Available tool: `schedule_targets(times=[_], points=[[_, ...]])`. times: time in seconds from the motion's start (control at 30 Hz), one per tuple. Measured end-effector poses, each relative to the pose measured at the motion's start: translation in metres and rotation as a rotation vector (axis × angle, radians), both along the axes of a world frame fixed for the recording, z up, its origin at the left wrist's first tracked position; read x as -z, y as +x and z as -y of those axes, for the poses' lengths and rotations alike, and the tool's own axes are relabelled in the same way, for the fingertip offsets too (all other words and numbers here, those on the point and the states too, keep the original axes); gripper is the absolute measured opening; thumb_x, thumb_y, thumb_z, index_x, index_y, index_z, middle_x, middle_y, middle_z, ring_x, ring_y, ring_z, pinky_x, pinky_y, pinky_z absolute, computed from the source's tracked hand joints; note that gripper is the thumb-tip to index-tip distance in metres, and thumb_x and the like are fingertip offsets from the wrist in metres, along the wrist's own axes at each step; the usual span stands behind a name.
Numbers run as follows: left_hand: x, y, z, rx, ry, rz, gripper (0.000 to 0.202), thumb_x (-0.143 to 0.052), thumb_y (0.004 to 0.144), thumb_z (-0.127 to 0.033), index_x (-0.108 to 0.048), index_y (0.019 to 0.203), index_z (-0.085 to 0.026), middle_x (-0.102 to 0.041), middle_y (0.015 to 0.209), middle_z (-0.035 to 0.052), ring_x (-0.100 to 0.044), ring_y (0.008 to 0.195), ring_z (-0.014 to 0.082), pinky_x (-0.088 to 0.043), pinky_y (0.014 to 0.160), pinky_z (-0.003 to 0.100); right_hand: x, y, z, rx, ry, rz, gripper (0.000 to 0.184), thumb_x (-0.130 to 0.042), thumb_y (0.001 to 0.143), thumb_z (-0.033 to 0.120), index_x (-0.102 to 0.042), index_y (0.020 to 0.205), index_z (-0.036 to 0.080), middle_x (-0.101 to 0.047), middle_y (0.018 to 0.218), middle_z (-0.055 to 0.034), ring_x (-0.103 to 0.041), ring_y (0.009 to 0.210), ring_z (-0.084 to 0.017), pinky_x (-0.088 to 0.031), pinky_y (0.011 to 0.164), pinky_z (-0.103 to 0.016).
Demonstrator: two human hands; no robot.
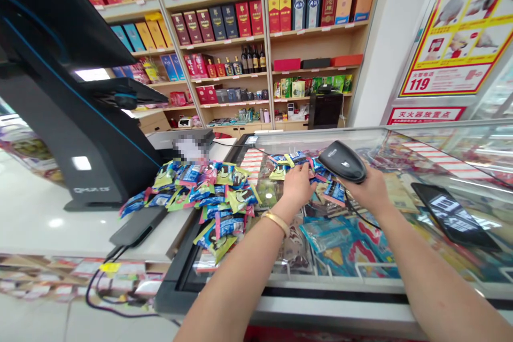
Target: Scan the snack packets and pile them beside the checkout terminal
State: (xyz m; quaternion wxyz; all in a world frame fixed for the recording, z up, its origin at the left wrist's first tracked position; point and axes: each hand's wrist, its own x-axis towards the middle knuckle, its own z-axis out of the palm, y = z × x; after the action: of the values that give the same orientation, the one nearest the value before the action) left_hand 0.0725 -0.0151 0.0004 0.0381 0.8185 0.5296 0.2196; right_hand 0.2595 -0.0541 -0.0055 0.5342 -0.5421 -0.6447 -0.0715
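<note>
- At the far left, a dark terminal [96, 139] stands upright on the white counter [48, 232].
- Just in front of its base there is a flat dark box [138, 225], with black cables coming out from its near end.
- Next is a large pile of small wrapped packets [212, 189], in blue, pink and yellow-green. It spreads from the counter over the dark frame of the glass-topped case [332, 307].
- The left hand [298, 188], with a gold-coloured bracelet [276, 222] on its wrist, reaches over the glass. Its fingers are bent and touch a smaller group of packets [334, 191]; whether they grip one, I cannot tell.
- This smaller group lies on the glass, to the right of the pile, partly hidden by the hand and the scanner.
- The right hand [372, 192] is closed around a black scanner [342, 161], whose head is above these packets.
- To the right of the right forearm, a black phone [452, 214] lies flat on the glass.
</note>
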Motion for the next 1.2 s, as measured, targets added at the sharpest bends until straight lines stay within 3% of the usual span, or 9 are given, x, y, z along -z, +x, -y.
schedule_targets(times=[0.17,0.33,0.47,0.63,0.8,1.1,1.2], points=[[0.010,-0.003,-0.011,0.030,0.045,0.058,0.029,-0.052,0.095,-0.020,-0.069,0.118,-0.018,-0.072,0.111,0.0106,-0.068,0.104,0.0224,-0.052,0.095,0.034,-0.004,-0.005,0.003,-0.042,-0.029,0.005,0.035,-0.067,0.071,0.049,-0.072,0.090,0.020,-0.075,0.075,-0.0084,-0.068,0.066,-0.024,-0.050,0.062,-0.032],[0.010,-0.023,-0.007,0.051,0.071,0.087,0.031,-0.044,0.098,-0.017,-0.073,0.107,-0.019,-0.071,0.118,0.0105,-0.067,0.108,0.0200,-0.052,0.098,0.033,-0.007,-0.008,0.007,-0.050,-0.037,0.007,0.030,-0.065,0.073,0.047,-0.071,0.086,0.020,-0.075,0.074,-0.0083,-0.068,0.066,-0.024,-0.048,0.060,-0.031],[0.008,-0.028,-0.003,0.087,0.095,0.105,0.025,-0.057,0.092,-0.020,-0.070,0.113,-0.019,-0.068,0.123,0.0102,-0.064,0.115,0.0218,-0.051,0.103,0.035,-0.006,-0.008,0.007,-0.053,-0.043,0.017,0.032,-0.065,0.074,0.047,-0.072,0.089,0.020,-0.075,0.075,-0.0086,-0.069,0.066,-0.025,-0.049,0.060,-0.032],[0.008,-0.010,-0.009,0.062,0.035,0.027,0.043,-0.067,0.084,-0.023,-0.060,0.126,-0.015,-0.064,0.128,0.0154,-0.062,0.119,0.0261,-0.050,0.104,0.039,-0.005,-0.008,0.006,-0.083,-0.035,0.014,0.035,-0.066,0.075,0.045,-0.073,0.097,0.020,-0.078,0.086,-0.0105,-0.073,0.076,-0.028,-0.054,0.068,-0.035],[0.009,-0.002,-0.016,0.063,0.026,0.041,0.030,-0.060,0.088,-0.019,-0.065,0.118,-0.016,-0.068,0.113,0.0150,-0.066,0.108,0.0271,-0.052,0.097,0.040,-0.004,-0.009,0.006,-0.085,-0.008,0.024,0.036,-0.066,0.076,0.045,-0.073,0.100,0.018,-0.078,0.093,-0.0125,-0.074,0.083,-0.030,-0.056,0.071,-0.036],[0.009,-0.022,-0.006,0.078,0.026,0.289,0.023,-0.058,0.089,-0.017,-0.069,0.109,-0.021,-0.073,0.110,0.0073,-0.067,0.104,0.0200,-0.051,0.097,0.033,-0.005,-0.009,0.006,-0.071,-0.008,0.023,0.034,-0.067,0.075,0.044,-0.073,0.098,0.020,-0.078,0.087,-0.0098,-0.073,0.077,-0.027,-0.055,0.068,-0.034],[0.010,-0.032,-0.002,0.012,0.010,0.412,0.011,-0.056,0.090,-0.020,-0.067,0.090,-0.019,-0.071,0.085,0.0038,-0.069,0.086,0.0195,-0.054,0.085,0.033,-0.006,-0.009,0.007,-0.076,-0.010,0.024,0.033,-0.067,0.075,0.044,-0.073,0.097,0.020,-0.078,0.085,-0.0093,-0.073,0.075,-0.028,-0.054,0.067,-0.035]])
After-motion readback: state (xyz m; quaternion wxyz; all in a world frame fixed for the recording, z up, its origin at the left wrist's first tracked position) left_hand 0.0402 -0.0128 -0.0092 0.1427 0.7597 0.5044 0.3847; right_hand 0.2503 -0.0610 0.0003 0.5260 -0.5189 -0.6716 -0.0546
